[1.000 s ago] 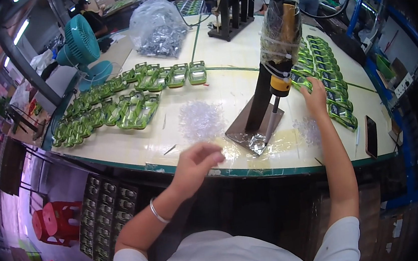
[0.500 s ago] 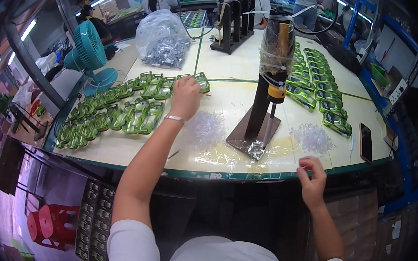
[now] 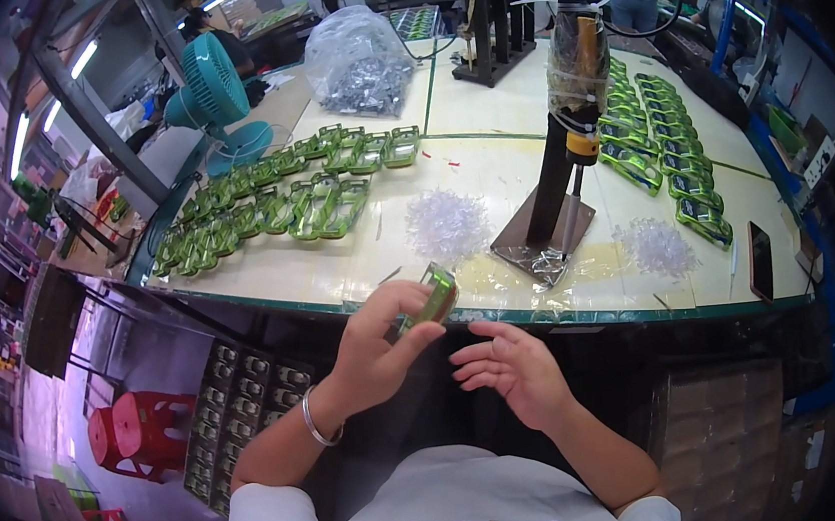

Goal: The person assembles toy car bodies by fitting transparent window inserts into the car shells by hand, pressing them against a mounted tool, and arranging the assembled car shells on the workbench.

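My left hand [image 3: 380,342] grips a green plastic casing [image 3: 433,297] by its side, tilted up just over the near table edge. Close beside it, my right hand [image 3: 517,369] has its fingers apart and loosely curved, with nothing visible in them. Past the casing lies a pile of small clear plastic pieces [image 3: 446,225]. An upright electric screwdriver [image 3: 582,144], wrapped in clear film and tape, points down on a black stand [image 3: 546,233]. Rows of similar green casings [image 3: 332,206] lie at the left of the table.
Two rows of green-and-black assembled units [image 3: 689,179] line the right side. Near them are another clear-piece pile [image 3: 657,245] and a phone [image 3: 760,263]. A teal fan [image 3: 210,90], a bag of grey parts [image 3: 359,75] and a black fixture [image 3: 496,32] stand farther back. Other people work beyond.
My left hand has come back from the left rows to the near edge, bringing one green casing. My right hand has moved left toward it and its fingers have spread.
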`<action>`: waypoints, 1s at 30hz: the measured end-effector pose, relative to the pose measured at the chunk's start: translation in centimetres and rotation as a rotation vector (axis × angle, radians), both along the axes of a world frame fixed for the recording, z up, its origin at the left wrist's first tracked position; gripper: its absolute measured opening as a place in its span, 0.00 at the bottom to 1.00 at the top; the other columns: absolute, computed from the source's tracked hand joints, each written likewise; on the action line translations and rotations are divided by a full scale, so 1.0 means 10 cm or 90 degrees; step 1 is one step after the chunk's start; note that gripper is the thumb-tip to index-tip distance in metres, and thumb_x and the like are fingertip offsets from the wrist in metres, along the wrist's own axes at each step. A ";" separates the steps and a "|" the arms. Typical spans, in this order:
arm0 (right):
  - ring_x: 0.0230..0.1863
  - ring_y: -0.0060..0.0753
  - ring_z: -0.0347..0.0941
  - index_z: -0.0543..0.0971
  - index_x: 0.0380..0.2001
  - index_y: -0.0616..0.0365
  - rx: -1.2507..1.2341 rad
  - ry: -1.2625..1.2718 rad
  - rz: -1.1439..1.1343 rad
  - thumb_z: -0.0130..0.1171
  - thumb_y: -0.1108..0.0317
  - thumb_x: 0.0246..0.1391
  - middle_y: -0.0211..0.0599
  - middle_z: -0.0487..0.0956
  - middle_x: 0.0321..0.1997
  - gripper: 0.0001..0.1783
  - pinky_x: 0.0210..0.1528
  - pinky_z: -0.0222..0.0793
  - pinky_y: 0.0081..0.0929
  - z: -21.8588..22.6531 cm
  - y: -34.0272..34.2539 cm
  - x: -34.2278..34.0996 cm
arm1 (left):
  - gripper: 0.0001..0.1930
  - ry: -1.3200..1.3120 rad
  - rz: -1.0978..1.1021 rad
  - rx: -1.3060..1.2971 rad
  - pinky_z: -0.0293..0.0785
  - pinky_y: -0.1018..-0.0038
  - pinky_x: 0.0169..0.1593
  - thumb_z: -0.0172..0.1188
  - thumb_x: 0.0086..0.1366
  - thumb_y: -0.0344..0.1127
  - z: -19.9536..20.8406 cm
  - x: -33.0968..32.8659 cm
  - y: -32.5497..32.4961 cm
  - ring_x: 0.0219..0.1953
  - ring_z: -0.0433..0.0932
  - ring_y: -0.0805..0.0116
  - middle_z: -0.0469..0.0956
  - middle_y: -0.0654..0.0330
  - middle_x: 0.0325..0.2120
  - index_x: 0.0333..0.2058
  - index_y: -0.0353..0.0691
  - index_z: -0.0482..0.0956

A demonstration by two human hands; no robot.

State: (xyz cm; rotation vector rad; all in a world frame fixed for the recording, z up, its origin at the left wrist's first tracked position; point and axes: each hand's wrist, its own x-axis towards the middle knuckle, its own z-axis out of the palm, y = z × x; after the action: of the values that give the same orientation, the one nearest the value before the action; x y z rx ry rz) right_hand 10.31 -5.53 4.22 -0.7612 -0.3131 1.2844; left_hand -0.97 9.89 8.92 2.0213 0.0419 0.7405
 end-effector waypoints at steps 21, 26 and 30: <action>0.32 0.42 0.71 0.65 0.44 0.62 0.063 0.294 0.020 0.37 0.50 0.52 0.49 0.71 0.36 0.26 0.35 0.70 0.35 -0.42 -0.54 -0.14 | 0.14 0.117 0.234 0.399 0.66 0.68 0.44 0.45 0.52 0.24 -0.97 1.25 1.67 0.39 0.70 0.53 0.71 0.47 0.38 0.38 0.34 0.71; 0.31 0.43 0.72 0.64 0.45 0.60 0.016 0.262 -0.043 0.42 0.52 0.49 0.51 0.70 0.36 0.25 0.32 0.71 0.36 -0.58 -0.73 -0.07 | 0.10 0.334 0.182 0.545 0.67 0.66 0.40 0.42 0.52 0.24 -0.77 1.55 1.70 0.36 0.71 0.51 0.72 0.48 0.32 0.30 0.34 0.72; 0.31 0.42 0.72 0.64 0.44 0.62 -0.046 0.236 -0.069 0.45 0.53 0.49 0.49 0.71 0.35 0.25 0.33 0.71 0.35 -0.63 -0.79 -0.09 | 0.06 0.299 0.245 0.565 0.67 0.65 0.36 0.46 0.50 0.26 -0.76 1.50 1.67 0.31 0.71 0.50 0.71 0.47 0.28 0.20 0.33 0.72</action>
State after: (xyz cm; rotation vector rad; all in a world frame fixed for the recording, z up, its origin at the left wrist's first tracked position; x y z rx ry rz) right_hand 9.45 -13.40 -2.12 -0.5770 0.0734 1.3099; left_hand 14.05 26.62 1.36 3.0652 0.4542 0.5333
